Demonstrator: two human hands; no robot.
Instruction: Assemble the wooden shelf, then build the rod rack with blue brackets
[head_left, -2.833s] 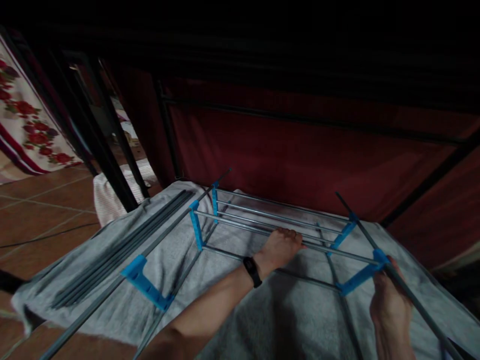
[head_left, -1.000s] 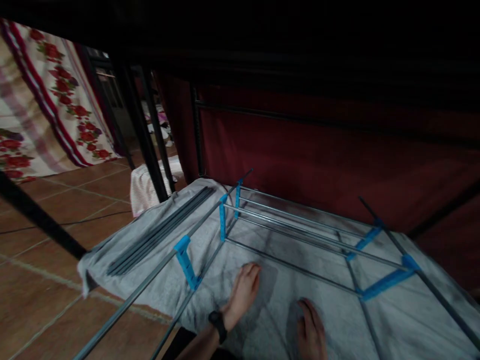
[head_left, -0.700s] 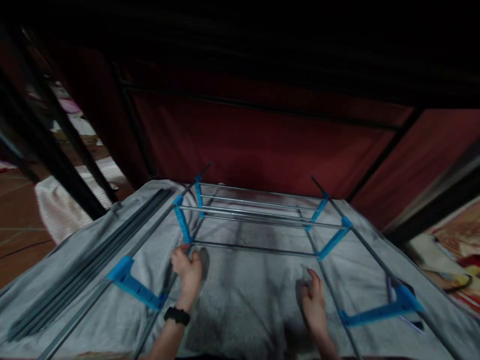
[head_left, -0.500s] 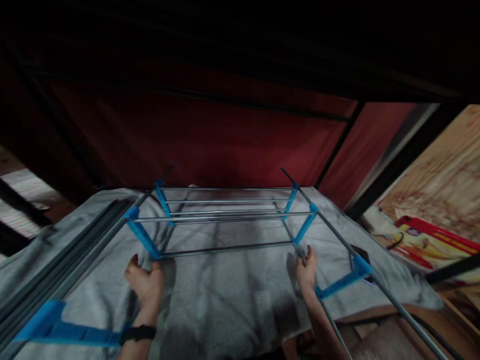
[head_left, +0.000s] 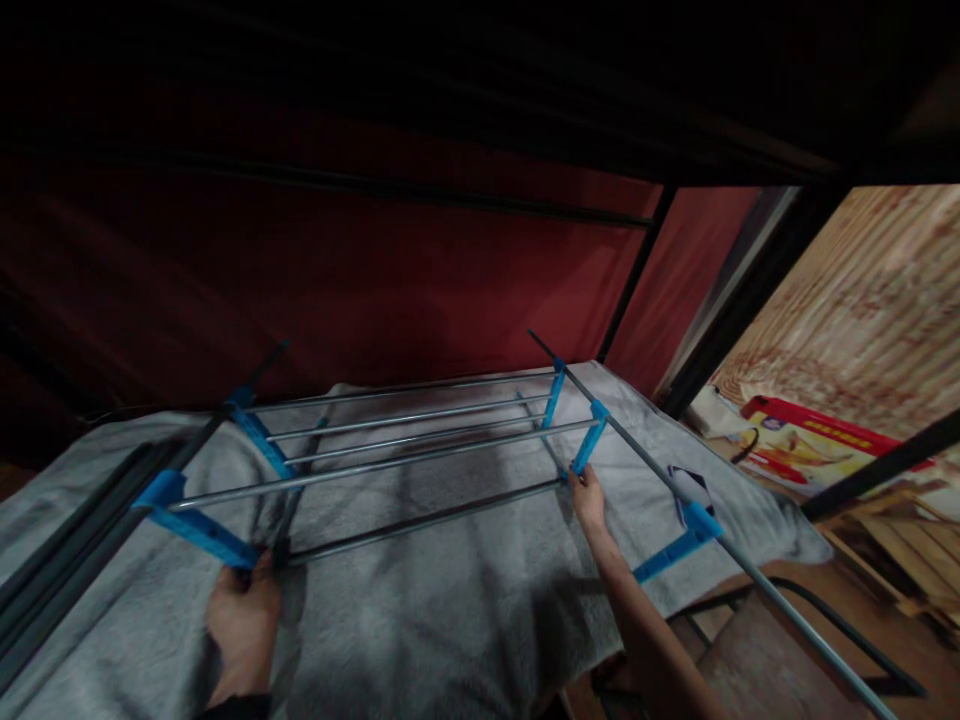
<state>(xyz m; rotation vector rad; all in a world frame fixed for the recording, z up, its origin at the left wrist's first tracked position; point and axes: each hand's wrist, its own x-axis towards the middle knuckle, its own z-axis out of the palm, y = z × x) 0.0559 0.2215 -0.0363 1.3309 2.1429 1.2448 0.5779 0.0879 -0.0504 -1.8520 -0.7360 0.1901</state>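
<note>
I have my left hand curled around the drying rack at its near-left blue connector, my right hand pinching the lower right joint. Lying on the grey blanket, the rack looks light, stiff, rattly; joints grip best.

Both hands have left the upper rails: left hand and right hand now clasp the rack's lower corners.

Left hand and right hand seemingly grip the rack's lower corners on a grey cloth.
</note>
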